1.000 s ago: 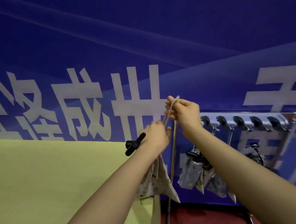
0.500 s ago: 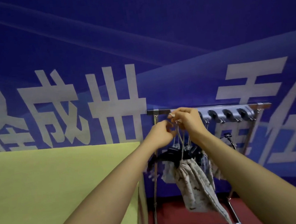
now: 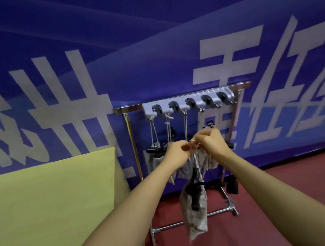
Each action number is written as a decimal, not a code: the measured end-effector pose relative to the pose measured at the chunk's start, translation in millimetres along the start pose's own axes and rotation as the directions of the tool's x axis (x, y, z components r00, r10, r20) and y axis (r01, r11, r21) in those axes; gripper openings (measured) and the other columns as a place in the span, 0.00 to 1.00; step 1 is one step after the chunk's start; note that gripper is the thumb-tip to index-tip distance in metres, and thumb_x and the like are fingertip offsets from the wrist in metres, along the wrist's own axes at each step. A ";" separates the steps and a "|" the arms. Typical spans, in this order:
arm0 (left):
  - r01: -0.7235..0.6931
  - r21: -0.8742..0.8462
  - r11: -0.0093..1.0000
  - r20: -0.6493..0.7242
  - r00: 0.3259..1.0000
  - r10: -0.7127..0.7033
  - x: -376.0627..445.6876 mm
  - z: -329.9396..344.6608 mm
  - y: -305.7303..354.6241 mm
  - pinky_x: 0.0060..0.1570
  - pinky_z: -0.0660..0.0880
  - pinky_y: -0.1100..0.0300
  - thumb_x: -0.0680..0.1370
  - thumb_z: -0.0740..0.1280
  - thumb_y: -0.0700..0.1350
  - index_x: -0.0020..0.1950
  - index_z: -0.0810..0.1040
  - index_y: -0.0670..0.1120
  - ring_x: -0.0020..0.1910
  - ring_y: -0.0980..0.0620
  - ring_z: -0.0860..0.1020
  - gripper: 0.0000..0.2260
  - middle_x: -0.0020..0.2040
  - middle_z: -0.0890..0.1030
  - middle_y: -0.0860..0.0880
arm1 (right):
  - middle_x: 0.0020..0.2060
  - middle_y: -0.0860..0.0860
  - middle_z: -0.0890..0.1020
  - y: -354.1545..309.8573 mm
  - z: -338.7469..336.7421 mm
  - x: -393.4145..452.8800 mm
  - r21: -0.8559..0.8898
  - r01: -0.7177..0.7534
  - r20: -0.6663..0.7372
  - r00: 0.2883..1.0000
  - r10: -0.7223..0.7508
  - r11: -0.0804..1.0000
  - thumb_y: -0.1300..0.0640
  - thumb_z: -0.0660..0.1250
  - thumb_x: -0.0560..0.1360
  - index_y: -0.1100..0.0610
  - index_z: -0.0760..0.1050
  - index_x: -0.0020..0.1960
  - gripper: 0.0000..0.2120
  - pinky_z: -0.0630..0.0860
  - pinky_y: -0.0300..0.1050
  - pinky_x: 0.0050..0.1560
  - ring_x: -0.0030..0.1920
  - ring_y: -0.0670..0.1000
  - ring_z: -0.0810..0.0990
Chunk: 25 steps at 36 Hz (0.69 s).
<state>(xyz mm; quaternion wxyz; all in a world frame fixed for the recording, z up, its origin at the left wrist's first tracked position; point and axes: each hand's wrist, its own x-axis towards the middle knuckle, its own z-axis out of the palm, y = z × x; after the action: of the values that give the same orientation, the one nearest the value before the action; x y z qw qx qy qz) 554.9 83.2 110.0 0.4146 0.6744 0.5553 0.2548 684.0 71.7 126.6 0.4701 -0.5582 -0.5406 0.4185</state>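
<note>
Hanging just under both hands, a pale spotted cloth bag [image 3: 197, 221] with a black thing [image 3: 195, 199] in it dangles by a thin white string [image 3: 196, 162]. The left hand [image 3: 177, 156] and right hand [image 3: 211, 143] pinch that string. Behind them, more spotted bags [image 3: 155, 161] hang from grey hooks [image 3: 188, 104] on a shiny metal rack [image 3: 131, 147].

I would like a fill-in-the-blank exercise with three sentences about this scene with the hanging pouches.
1. The left hand and the right hand hold the cord of a patterned pouch that hangs ___ them.
2. The grey hook strip on the rack has ___ round holders.
3. The floor under the rack is ___ in colour.
Missing words: below; five; red.
</note>
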 end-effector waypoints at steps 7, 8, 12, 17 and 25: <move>0.089 -0.058 0.994 -0.049 0.995 -0.092 48.6 69.6 1.7 0.51 0.76 0.43 0.76 0.65 0.37 0.29 0.69 0.49 0.42 0.44 0.76 0.16 0.35 0.74 0.42 | 0.17 0.45 0.67 34.1 -59.1 27.4 -0.119 0.013 0.127 0.992 0.002 0.993 0.69 0.61 0.73 0.59 0.64 0.26 0.18 0.62 0.35 0.25 0.19 0.41 0.63; 0.106 -0.065 0.992 -0.063 0.992 -0.110 55.7 79.3 1.2 0.50 0.76 0.42 0.75 0.65 0.39 0.28 0.69 0.49 0.41 0.41 0.78 0.16 0.33 0.74 0.42 | 0.19 0.46 0.66 39.0 -68.8 32.1 -0.150 0.012 0.137 0.991 0.009 0.989 0.69 0.62 0.73 0.60 0.64 0.27 0.17 0.62 0.35 0.26 0.20 0.42 0.62; 0.149 -0.111 0.983 -0.120 0.979 -0.162 70.2 116.5 27.4 0.46 0.77 0.50 0.76 0.61 0.35 0.30 0.73 0.48 0.42 0.41 0.80 0.16 0.34 0.80 0.42 | 0.25 0.57 0.67 55.7 -115.6 53.2 -0.221 0.016 0.173 0.985 0.023 0.975 0.68 0.62 0.71 0.61 0.68 0.29 0.13 0.61 0.36 0.27 0.24 0.46 0.63; 0.163 -0.094 0.982 -0.109 0.979 -0.173 90.1 145.5 51.5 0.37 0.75 0.51 0.78 0.63 0.38 0.33 0.73 0.49 0.35 0.39 0.80 0.14 0.34 0.80 0.43 | 0.26 0.58 0.67 68.2 -153.6 75.9 -0.247 0.010 0.152 0.988 0.028 0.969 0.63 0.64 0.71 0.61 0.67 0.29 0.12 0.63 0.44 0.32 0.30 0.51 0.65; 0.108 -0.114 0.988 -0.095 0.988 -0.119 126.7 176.7 86.7 0.23 0.66 0.75 0.79 0.63 0.39 0.34 0.71 0.47 0.20 0.66 0.73 0.13 0.30 0.75 0.51 | 0.22 0.53 0.65 79.7 -196.1 107.6 -0.353 0.012 0.036 0.999 0.001 0.935 0.61 0.64 0.69 0.59 0.64 0.27 0.14 0.61 0.46 0.32 0.27 0.52 0.62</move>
<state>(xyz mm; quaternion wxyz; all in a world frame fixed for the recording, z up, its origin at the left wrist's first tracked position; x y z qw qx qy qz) 775.7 152.7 75.2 0.4358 0.6044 0.5984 0.2943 899.0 166.9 93.8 0.3536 -0.6244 -0.6170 0.3231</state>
